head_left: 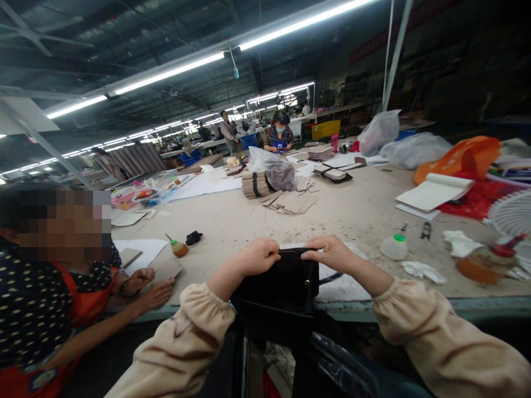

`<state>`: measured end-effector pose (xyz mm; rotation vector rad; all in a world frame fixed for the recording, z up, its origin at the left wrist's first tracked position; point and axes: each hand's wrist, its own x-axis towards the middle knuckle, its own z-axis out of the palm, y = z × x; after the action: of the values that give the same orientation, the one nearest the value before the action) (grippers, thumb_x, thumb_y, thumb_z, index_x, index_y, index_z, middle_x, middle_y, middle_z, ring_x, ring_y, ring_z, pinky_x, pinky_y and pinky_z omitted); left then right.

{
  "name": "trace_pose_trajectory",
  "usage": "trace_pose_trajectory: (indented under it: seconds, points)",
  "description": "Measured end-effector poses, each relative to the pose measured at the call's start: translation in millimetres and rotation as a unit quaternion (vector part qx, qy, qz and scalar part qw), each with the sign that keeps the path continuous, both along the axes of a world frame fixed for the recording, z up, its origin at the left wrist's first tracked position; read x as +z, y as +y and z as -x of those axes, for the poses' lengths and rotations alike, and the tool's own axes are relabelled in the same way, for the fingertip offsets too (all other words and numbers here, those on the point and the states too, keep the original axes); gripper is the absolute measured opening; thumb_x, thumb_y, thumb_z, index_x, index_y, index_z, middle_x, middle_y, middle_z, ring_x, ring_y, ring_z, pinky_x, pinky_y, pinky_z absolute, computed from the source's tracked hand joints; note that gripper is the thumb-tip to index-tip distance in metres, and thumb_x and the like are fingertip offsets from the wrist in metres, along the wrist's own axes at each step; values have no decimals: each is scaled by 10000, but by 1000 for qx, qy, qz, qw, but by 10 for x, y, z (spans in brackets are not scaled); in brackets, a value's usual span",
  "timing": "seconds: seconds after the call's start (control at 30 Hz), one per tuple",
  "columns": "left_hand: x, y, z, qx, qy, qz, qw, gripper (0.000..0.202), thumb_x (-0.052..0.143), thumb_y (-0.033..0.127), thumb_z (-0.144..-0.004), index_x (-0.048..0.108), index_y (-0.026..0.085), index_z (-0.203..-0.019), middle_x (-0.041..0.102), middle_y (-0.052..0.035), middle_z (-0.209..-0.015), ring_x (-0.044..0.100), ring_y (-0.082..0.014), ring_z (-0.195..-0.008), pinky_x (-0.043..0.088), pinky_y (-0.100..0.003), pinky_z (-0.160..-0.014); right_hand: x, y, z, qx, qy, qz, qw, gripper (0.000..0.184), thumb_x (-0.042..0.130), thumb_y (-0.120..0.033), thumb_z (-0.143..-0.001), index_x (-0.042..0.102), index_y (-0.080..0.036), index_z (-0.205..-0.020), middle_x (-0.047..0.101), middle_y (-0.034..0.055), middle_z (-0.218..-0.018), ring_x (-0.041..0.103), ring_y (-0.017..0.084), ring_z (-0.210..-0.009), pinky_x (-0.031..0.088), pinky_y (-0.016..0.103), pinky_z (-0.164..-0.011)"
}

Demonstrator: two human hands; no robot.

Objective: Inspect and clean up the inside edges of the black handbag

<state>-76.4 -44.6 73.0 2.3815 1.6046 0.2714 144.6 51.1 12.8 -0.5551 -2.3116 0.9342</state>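
A black bag point(282, 284) is held up at the table's near edge, its opening facing me. A small shiny metal piece shows on its right side. My left hand point(259, 256) pinches the bag's top edge at the left corner, fingers curled closed. On the right, my right hand point(329, 253) grips the same edge between thumb and fingers. Under the bag lies white paper point(348, 284), with a dark strap or cord reaching onto it from the bag's right side. The lower part of the bag merges with dark things below the table edge.
A co-worker point(78, 309) sits close on my left, holding a flat brown piece point(168, 268). Glue bottles stand left point(179, 247) and right point(394, 246), near a jar of amber liquid point(483, 268). Brown pieces point(290, 202) are scattered mid-table. An orange bag point(460, 157) lies far right.
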Motion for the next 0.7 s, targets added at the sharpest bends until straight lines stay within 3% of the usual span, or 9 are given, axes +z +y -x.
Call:
trace_pose_trajectory:
  seconds: [0.43,0.6,0.7]
  points:
    - [-40,9,26,-10,-9,-29,999,157,516,203,-825,596,160,-697,573,-18,-701,509,-134,-688,406,-232,-680,-3,-93,30,-39,-40,-181,982,374,477,-409,-906,594,-188,-629,532,13,-615,516,138,-627,371,255,-597]
    - [-22,-1,7,-8,-1,-34,999,164,520,192,-825,598,159,-685,577,-18,-688,508,-138,-687,404,-238,-684,-19,-116,-6,-49,-55,-189,979,379,434,-402,-927,601,-193,-658,536,20,-639,524,143,-636,390,258,-607]
    - [-33,-8,10,-8,-4,-39,999,162,523,187,-822,597,159,-681,584,-18,-686,508,-137,-682,399,-234,-678,-3,-100,-54,-34,-71,-165,983,304,465,-422,-913,661,-214,-808,608,30,-752,570,159,-723,428,264,-662]
